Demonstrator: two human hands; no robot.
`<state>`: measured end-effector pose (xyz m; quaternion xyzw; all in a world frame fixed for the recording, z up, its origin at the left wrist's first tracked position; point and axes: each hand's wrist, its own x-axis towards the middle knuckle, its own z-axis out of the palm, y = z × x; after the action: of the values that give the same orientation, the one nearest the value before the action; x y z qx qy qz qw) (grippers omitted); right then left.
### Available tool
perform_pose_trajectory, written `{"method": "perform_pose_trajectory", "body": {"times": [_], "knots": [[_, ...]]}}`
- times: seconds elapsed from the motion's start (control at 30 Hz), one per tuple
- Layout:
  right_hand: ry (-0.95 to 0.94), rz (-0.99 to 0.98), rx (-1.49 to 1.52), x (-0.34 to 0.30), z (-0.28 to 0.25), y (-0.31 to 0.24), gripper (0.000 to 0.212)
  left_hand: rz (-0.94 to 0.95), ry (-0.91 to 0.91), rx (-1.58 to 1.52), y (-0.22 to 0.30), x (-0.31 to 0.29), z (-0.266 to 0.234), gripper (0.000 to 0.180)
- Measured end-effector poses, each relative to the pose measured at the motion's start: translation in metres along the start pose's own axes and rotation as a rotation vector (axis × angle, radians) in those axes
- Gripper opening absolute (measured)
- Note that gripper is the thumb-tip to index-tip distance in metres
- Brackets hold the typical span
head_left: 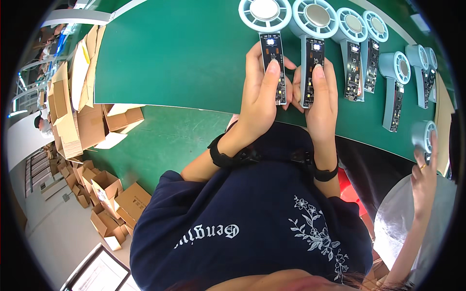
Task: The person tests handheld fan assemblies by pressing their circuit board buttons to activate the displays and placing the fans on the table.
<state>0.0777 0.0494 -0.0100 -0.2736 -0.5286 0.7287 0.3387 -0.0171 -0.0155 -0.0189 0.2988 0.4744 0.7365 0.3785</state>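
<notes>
My left hand (258,104) is wrapped round the handle of a light blue handheld fan (265,22), its thumb pressed on the bare black circuit board (271,51). Beside it, my right hand (322,109) grips a second handheld fan (297,25) the same way, thumb on that board (315,53). Small white lights glow near the top of both boards. Both fans point away from me, round heads at the far end, nearly touching each other. Just right of my right hand, two more such fans (352,53) (373,58) lie on the green table (170,53).
Farther right on the table are several more fans (397,92). At the right edge a co-worker's hand (424,179) touches a fan (427,138). Open cardboard boxes (92,126) stand left of the table, with more boxes (132,203) on the floor. A red object (347,189) shows by my right elbow.
</notes>
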Motion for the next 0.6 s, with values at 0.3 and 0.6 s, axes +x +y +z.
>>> {"method": "perform_pose_trajectory", "body": {"times": [0.3,0.6], "knots": [[0.014,-0.022,0.104,-0.0006,0.0009,0.0038,0.032,0.028,-0.035,-0.022,-0.0037,-0.0009,-0.0048,0.039],[0.01,-0.001,0.01,-0.0012,0.0037,-0.002,0.028,0.031,-0.026,-0.062,0.0005,-0.0013,-0.0028,0.038]]}}
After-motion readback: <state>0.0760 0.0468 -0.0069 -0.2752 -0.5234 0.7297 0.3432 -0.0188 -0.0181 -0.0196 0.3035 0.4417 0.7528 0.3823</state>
